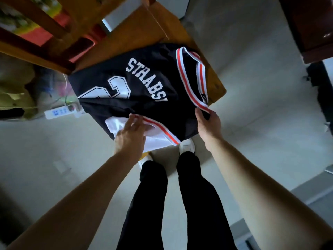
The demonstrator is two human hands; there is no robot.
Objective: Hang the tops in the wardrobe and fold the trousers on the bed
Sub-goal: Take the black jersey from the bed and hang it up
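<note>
While the person stands looking straight down, a black sleeveless jersey of shiny fabric (144,91) lies spread over an orange-brown wooden surface (214,82); whether that is a chair seat or a small desk, cannot tell. Jersey shows white block letters "STRABS" and part of a large white-outlined number. Red-and-white striped trim (191,73) edges its openings. Near edge of the jersey hangs off the wood, above the floor, just ahead of the person's feet. A white fabric panel (155,139) shows at the near left corner.

Left hand (130,136): at the near left of the jersey. Fingers fairly straight and spread, lying on the white panel, tips touching the striped trim there. No curl round the cloth visible; thumb's part unclear.

Right hand (208,123): at the near right of the jersey. Thumb and curled fingers pinch the near end of the striped trim loop, which runs from the far side down into the grip.

Surroundings: white shoes (187,146) and black trousers (153,195) worn by the person, directly below the jersey's near edge. Pale grey floor (261,114) all round. White power strip (61,111) on the floor to the left, cables beside it. Dark red-brown cabinet (315,33) at far right. Wooden rails (36,24) of the same orange-brown at far left.
</note>
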